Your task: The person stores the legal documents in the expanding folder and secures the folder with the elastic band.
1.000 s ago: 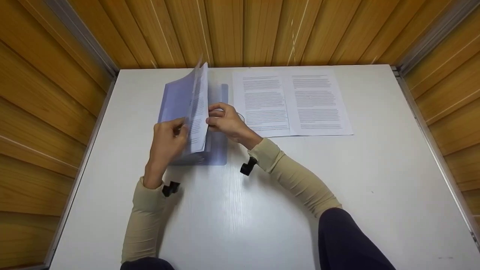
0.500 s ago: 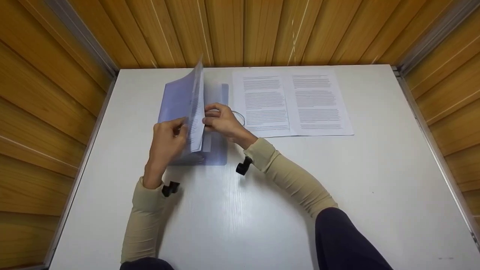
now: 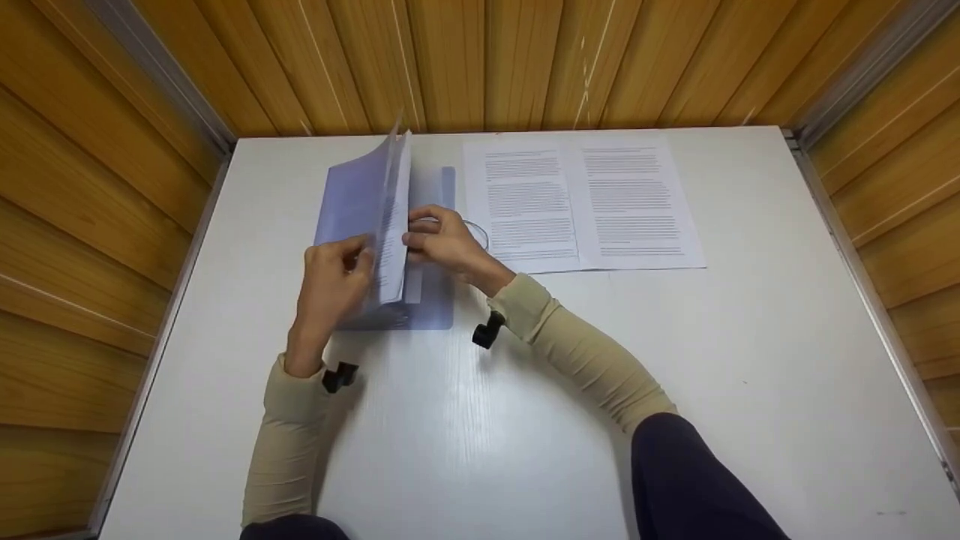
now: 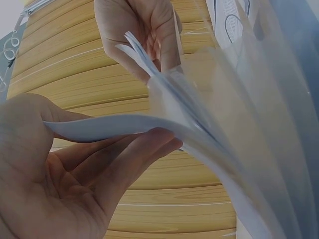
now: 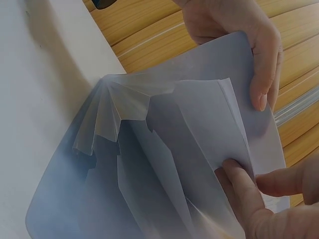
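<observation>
A translucent blue expanding file folder (image 3: 352, 199) stands part open at the back left of the table. My left hand (image 3: 334, 281) grips its raised cover, thumb on one face and fingers on the other, as the left wrist view shows. My right hand (image 3: 450, 244) pinches a stack of white printed sheets (image 5: 214, 114) inside the folder, thumb (image 5: 281, 181) outside and fingers behind. Pleated gussets (image 5: 112, 112) fan out along the folder's side in the right wrist view. The lower part of the sheets is hidden between the dividers.
Two printed pages (image 3: 525, 210) lie side by side to the folder's right. A thin cord loop (image 3: 480, 232) shows behind my right wrist. The white table (image 3: 570, 390) meets wood-panelled walls (image 3: 517, 67) at the back and sides.
My right hand has shifted slightly left, bringing the sheets' edge closer to the raised cover. The left hand keeps its grip in nearly the same place.
</observation>
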Motion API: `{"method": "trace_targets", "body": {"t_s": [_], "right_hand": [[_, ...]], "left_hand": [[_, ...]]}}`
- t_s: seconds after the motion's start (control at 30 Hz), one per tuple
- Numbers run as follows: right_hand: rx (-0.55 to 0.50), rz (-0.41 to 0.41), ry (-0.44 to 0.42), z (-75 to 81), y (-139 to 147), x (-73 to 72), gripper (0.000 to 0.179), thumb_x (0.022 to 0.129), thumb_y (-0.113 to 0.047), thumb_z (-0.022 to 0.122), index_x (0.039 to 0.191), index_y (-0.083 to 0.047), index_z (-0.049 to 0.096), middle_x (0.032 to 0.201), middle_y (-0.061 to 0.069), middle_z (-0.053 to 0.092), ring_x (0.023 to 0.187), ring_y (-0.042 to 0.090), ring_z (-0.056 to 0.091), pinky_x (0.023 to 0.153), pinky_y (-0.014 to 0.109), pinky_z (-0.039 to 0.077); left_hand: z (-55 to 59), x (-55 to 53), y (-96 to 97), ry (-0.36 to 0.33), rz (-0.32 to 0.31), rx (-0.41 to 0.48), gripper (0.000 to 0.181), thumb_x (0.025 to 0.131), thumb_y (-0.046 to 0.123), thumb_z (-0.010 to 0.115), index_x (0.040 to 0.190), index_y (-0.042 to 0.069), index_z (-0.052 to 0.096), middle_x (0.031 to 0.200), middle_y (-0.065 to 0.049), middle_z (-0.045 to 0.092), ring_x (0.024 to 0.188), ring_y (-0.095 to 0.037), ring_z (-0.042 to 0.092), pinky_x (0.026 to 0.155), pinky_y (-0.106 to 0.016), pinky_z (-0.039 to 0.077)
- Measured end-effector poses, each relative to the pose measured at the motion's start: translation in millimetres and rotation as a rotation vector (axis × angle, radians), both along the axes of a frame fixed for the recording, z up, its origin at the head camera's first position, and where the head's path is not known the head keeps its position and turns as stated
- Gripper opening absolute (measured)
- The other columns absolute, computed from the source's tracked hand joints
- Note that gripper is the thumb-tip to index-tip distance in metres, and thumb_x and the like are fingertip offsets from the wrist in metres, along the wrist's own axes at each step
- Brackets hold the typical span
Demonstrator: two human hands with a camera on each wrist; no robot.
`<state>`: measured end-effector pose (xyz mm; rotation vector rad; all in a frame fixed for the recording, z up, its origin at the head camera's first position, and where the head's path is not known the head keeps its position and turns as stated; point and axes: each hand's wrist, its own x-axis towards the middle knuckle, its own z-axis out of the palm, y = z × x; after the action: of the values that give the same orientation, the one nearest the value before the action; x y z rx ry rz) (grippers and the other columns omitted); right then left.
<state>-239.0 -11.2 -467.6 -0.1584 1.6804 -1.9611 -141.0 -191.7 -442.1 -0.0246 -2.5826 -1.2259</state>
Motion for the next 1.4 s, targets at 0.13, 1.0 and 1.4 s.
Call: {"method": "trace_targets", "body": {"t_s": [0.13, 1.0, 1.4], "right_hand": [[-0.018, -0.002, -0.018, 1.8, 3, -0.1, 0.042, 0.1, 0.006, 0.066, 0.141, 0.009, 0.054, 0.135, 0.027, 0.068, 0.096, 0.022, 0.074, 0.079, 0.03, 0.063], [-0.059, 0.002, 0.111, 12.6, 61, -8.5, 0.043, 0.099, 0.004, 0.067, 0.139, 0.011, 0.053, 0.143, 0.037, 0.056, 0.124, 0.047, 0.067, 0.1, 0.038, 0.059], [0.106, 0.016, 0.192, 16.1, 104, -25.2, 0.039, 0.104, -0.004, 0.066, 0.139, 0.011, 0.057, 0.132, 0.023, 0.066, 0.113, 0.029, 0.073, 0.105, 0.045, 0.056]], "left_hand": [[0.7, 0.8, -0.4, -0.009, 0.007, -0.001, 0.027, 0.099, 0.003, 0.063, 0.118, -0.008, 0.078, 0.097, -0.02, 0.077, 0.071, -0.024, 0.062, 0.058, -0.02, 0.043], [-3.6, -1.3, -2.4, 0.029, 0.009, -0.022, 0.022, 0.097, 0.001, 0.062, 0.106, -0.007, 0.08, 0.073, -0.012, 0.066, 0.062, -0.021, 0.051, 0.053, -0.021, 0.035], [-4.3, -1.3, -1.5, 0.019, 0.014, -0.003, 0.023, 0.097, 0.001, 0.062, 0.108, -0.007, 0.08, 0.076, -0.015, 0.069, 0.063, -0.022, 0.053, 0.054, -0.019, 0.036]]}}
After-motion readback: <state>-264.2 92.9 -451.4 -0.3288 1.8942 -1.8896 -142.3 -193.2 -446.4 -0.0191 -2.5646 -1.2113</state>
